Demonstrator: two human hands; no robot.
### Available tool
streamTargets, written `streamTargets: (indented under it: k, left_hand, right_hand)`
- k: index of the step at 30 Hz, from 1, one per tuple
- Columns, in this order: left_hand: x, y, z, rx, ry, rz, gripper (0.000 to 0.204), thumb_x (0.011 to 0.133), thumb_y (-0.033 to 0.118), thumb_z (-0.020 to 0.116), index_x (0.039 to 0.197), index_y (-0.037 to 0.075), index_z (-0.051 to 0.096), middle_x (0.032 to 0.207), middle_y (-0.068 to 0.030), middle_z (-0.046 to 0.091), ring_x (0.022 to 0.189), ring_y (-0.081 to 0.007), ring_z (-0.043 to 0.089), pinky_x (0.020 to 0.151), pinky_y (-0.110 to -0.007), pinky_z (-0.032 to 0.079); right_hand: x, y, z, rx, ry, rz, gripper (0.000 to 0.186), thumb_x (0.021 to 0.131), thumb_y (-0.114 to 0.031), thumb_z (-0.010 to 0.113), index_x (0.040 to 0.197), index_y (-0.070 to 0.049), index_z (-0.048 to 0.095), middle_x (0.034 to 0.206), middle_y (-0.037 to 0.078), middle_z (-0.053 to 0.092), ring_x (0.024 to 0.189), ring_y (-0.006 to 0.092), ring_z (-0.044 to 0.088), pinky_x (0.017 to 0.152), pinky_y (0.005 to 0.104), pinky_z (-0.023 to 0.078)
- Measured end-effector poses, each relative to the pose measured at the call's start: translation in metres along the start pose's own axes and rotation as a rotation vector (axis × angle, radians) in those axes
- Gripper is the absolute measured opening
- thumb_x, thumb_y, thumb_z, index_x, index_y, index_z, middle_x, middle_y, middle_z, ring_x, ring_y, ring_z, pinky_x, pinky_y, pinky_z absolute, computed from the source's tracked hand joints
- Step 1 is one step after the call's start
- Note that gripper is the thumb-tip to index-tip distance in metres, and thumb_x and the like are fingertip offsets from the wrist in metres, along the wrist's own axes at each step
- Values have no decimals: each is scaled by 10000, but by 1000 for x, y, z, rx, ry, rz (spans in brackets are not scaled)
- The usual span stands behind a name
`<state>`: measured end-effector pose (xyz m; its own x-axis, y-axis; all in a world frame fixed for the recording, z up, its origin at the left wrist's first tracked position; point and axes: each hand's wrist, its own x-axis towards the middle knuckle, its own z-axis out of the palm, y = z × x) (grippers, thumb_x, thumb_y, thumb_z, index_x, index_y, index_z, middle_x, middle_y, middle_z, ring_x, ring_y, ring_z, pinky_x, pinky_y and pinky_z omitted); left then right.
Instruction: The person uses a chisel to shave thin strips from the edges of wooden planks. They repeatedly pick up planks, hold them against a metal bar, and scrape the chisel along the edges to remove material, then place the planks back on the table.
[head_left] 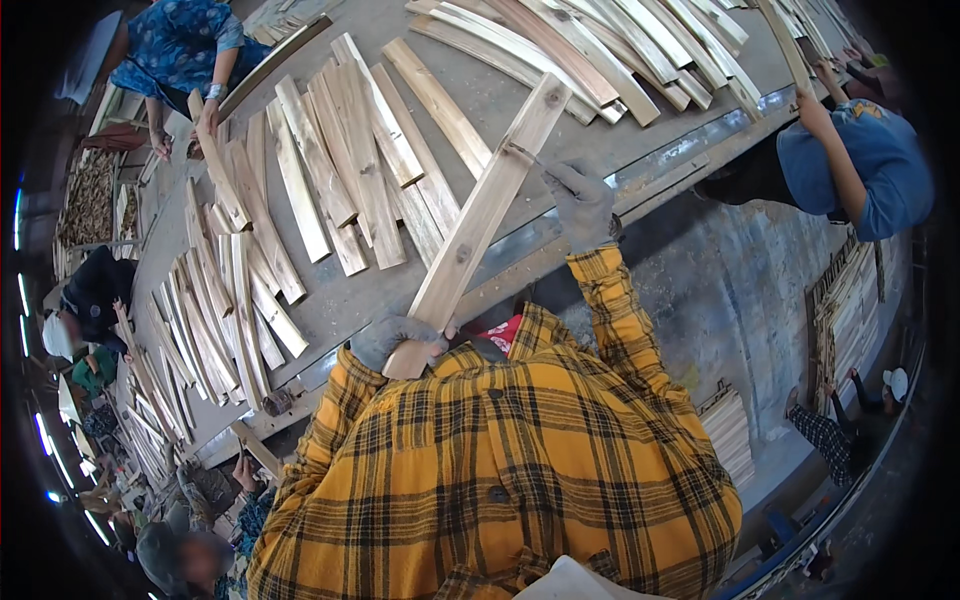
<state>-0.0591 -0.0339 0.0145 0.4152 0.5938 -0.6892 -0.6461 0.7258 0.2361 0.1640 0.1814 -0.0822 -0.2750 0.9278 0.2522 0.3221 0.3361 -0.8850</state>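
One pale wooden board (480,232), with at least two dark knots, slants from the person's chest up and to the right above the counter (328,306). The left hand (388,340), in a grey glove, grips its lower end, arm bent and drawn in close to the body. The right hand (582,205), also gloved, is farther forward near the upper end, its arm stretched out and its fingers closed around one thin dark implement (524,153) that meets the board's face; its kind is too small to tell.

Just beyond lies one single board (432,100), and left of it a cluster of boards (365,160), around ten, overlapping. Two larger groups, one farther left (240,300) and one at the upper right (590,50), overlap too much to count. Two co-workers stand nearest: one in a patterned blue shirt (180,45), one in a plain blue top (850,165).
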Motion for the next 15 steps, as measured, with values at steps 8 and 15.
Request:
streamTargets:
  k: [8, 15]
  left_hand:
    - [-8, 5, 24, 16, -4, 63, 617, 787, -32, 559, 1370, -6, 360, 940, -140, 566, 693, -165, 555, 606, -274, 497]
    - [-9, 6, 16, 262, 106, 108, 585, 816, -38, 569, 1365, -10, 369, 945, -102, 562, 705, -137, 556, 603, -246, 491]
  right_hand:
    - [2, -20, 5, -173, 16, -144, 255, 818, -141, 705, 1071, -168, 716, 873, 54, 652, 773, 229, 636, 658, 336, 512]
    - [18, -31, -11, -456, -15, -217, 224, 776, -109, 698, 992, -164, 716, 863, 33, 642, 781, 231, 629, 648, 333, 512]
